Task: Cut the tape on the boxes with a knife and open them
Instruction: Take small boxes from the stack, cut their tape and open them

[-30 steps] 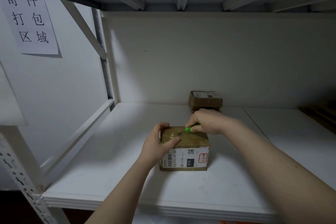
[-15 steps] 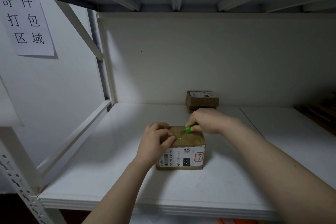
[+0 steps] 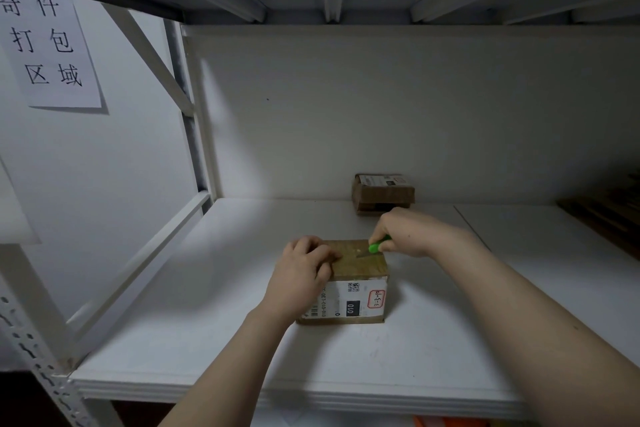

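Cardboard box [image 3: 360, 269]: left hand [image 3: 300, 276] grips left top edge, right hand [image 3: 407, 232] holds green knife [image 3: 375, 247], blade on top

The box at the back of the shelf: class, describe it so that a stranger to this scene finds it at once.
Start at the white shelf and follow it to the back panel. A small brown box stands there by the panel, right of centre. Unlike the nearer box, which the left hand holds, it lies untouched.
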